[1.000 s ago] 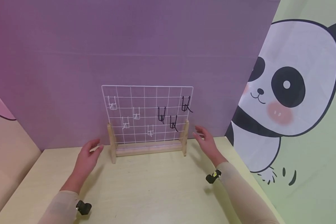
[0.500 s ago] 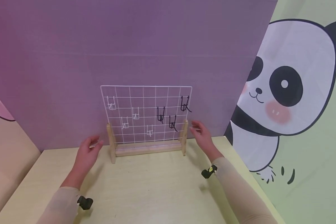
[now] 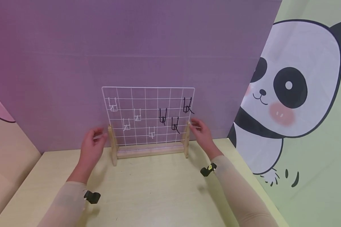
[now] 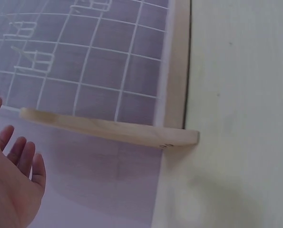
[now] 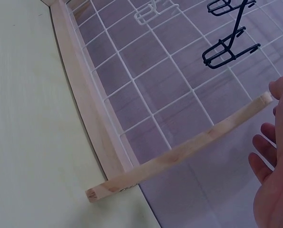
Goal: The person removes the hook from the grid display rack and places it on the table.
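A white wire grid rack (image 3: 147,87) stands upright in a wooden base (image 3: 150,152) at the back of the table. White hooks (image 3: 112,108) hang on its left and middle part, black hooks (image 3: 163,119) on the right. Just outside the left wooden post (image 3: 112,146) is my left hand (image 3: 92,146), fingers loosely bent, holding nothing. My right hand (image 3: 202,135) is at the other side, its thumb right at the top of the right wooden post (image 5: 179,154). Its fingers (image 5: 265,149) are relaxed and spread beside the post.
A pale wood table (image 3: 150,192) carries the rack. Behind it hangs a purple backdrop (image 3: 147,41). On the right, a wall covering (image 3: 326,176) bears a printed panda (image 3: 312,50). Both sleeves have a small black wrist camera (image 3: 92,197).
Both hands have moved up and inward toward the rack's side posts, the left one rising beside its post and the right thumb reaching its post top. The rack stands where it was.
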The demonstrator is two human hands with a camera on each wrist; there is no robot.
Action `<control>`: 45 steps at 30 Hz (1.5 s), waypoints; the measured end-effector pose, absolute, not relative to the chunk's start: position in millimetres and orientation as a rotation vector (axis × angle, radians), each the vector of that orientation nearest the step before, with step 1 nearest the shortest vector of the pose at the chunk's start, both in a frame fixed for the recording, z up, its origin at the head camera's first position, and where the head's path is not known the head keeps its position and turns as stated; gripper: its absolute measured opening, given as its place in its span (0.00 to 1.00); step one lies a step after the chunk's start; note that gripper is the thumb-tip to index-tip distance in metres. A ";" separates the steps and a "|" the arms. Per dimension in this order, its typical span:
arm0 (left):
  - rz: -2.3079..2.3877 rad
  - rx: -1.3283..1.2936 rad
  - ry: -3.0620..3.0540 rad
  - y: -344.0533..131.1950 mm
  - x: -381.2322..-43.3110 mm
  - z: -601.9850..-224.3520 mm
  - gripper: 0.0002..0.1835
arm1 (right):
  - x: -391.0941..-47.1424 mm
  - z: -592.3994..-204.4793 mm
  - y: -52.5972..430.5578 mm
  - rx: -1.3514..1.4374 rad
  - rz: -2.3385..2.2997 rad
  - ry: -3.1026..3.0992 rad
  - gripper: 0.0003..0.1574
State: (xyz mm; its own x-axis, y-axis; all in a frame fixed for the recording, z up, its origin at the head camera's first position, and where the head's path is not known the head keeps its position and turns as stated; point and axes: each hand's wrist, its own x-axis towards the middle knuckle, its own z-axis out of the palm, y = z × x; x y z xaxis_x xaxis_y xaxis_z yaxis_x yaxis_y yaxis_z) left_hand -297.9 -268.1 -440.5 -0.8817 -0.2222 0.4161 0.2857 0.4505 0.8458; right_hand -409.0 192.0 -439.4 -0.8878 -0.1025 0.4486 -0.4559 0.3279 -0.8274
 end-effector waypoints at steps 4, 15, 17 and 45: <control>-1.444 -0.051 -2.166 -262.0 -299.6 -431.5 0.24 | -409.5 -436.0 187.2 0.507 1.590 -2.280 0.26; -1.411 -0.073 -2.065 -247.8 -306.3 -403.4 0.21 | -417.5 -434.5 178.1 0.459 1.637 -2.288 0.23; -1.417 -0.083 -2.060 -246.3 -307.3 -400.3 0.21 | -417.9 -433.5 177.3 0.463 1.651 -2.279 0.23; -1.379 -0.183 -1.992 -227.1 -317.7 -372.4 0.20 | -423.6 -441.1 169.4 0.407 1.816 -2.171 0.17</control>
